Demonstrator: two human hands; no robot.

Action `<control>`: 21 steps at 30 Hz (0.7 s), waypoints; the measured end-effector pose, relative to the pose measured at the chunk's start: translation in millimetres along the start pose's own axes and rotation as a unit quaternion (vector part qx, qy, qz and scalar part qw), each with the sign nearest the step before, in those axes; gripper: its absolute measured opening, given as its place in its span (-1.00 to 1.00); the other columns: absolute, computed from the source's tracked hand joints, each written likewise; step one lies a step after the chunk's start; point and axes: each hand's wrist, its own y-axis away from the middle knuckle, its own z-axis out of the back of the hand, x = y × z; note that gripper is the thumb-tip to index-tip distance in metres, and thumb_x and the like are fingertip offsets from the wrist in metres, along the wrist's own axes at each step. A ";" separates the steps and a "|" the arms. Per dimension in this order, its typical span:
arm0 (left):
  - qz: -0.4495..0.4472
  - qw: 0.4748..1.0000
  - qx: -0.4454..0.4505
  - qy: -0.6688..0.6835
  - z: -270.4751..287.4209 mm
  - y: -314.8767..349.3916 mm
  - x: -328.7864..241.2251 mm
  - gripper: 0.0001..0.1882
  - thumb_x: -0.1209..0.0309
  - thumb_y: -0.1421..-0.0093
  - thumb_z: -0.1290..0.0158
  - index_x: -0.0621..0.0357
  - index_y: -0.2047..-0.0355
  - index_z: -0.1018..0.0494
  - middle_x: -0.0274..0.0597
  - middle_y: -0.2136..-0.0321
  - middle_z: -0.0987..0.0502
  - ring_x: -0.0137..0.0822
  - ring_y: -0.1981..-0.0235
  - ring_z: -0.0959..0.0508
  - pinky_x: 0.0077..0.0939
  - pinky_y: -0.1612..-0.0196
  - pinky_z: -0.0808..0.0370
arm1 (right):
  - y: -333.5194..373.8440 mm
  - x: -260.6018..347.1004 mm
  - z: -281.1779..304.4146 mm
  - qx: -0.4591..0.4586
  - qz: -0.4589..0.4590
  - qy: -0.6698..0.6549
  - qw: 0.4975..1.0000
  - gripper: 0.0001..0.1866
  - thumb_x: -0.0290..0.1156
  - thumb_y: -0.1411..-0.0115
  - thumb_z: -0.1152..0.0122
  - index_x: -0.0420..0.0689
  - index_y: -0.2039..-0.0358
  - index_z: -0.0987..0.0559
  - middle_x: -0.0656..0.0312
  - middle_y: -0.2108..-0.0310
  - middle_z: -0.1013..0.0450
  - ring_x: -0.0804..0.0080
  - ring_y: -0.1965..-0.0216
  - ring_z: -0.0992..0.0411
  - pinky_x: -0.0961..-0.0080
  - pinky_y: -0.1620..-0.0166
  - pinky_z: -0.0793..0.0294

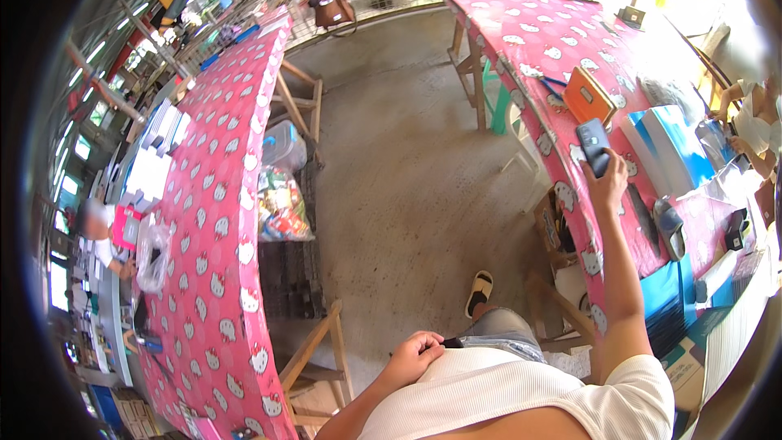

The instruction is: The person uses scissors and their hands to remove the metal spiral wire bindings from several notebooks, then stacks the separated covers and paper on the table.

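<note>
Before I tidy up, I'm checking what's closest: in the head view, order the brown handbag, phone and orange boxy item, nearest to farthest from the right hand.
1. Phone: held in the right hand.
2. Orange boxy item: just beyond, on the right pink-covered table.
3. Brown handbag: far ahead, toward the left.

L head cam, fisheye, faces down/fwd, close above wearer's torso [489,387].

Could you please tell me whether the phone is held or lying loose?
Held: the right hand grips the lower end of the phone. Whether it touches the table beneath, I cannot tell.
</note>
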 end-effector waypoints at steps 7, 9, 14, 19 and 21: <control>-0.095 0.992 -0.034 -0.070 -16.9 -139.6 -90.1 -0.78 0.45 -0.18 -0.12 0.24 0.19 -0.43 -0.16 0.08 -0.44 -0.44 0.17 -0.47 -0.52 0.06 -0.42 | -69.4 22.0 -48.6 0.080 0.104 -0.039 0.991 -0.24 -0.12 0.18 -0.46 -0.08 -0.04 -0.37 0.07 -0.06 -0.29 0.05 -0.11 -0.22 0.12 -0.15 -0.14; -0.113 0.990 -0.053 -0.059 -17.9 -173.6 -109.6 -0.70 0.46 -0.17 -0.13 0.25 0.09 -0.39 -0.15 0.06 -0.43 -0.42 0.18 -0.48 -0.51 0.06 -0.43 | -76.1 24.6 -62.4 0.130 0.143 -0.080 0.978 -0.22 -0.12 0.21 -0.47 -0.09 -0.04 -0.36 0.06 -0.06 -0.28 0.04 -0.11 -0.22 0.12 -0.15 -0.14; -0.113 0.975 -0.123 0.147 -13.3 -268.6 -179.1 -0.35 0.34 -0.22 -0.11 0.15 -0.24 -0.07 -0.06 0.03 -0.41 -0.30 0.09 -0.48 -0.38 0.06 -0.47 | -73.7 42.0 -77.5 0.213 0.251 -0.111 0.938 -0.18 -0.07 0.26 -0.48 -0.09 -0.03 -0.36 0.11 -0.02 -0.31 0.11 -0.10 -0.22 0.14 -0.15 -0.15; -0.028 0.976 -0.025 0.216 2.6 -365.0 -231.1 -0.47 0.20 -0.21 -0.11 0.09 -0.13 -0.25 -0.13 0.09 -0.48 -0.23 0.20 -0.54 -0.29 0.15 -0.52 | -92.4 49.8 -76.5 0.251 0.310 -0.158 0.903 -0.18 -0.01 0.25 -0.45 -0.12 -0.02 -0.37 0.11 -0.04 -0.33 0.10 -0.11 -0.24 0.14 -0.18 -0.14; -0.023 0.975 0.047 0.214 4.6 -391.6 -249.5 -0.53 0.20 -0.20 -0.12 0.09 -0.06 -0.34 -0.15 0.13 -0.51 -0.22 0.22 -0.55 -0.26 0.17 -0.53 | -99.1 41.6 -85.9 0.243 0.310 -0.131 0.910 -0.18 0.05 0.21 -0.42 -0.09 -0.04 -0.36 0.12 -0.06 -0.32 0.12 -0.12 -0.24 0.09 -0.19 -0.12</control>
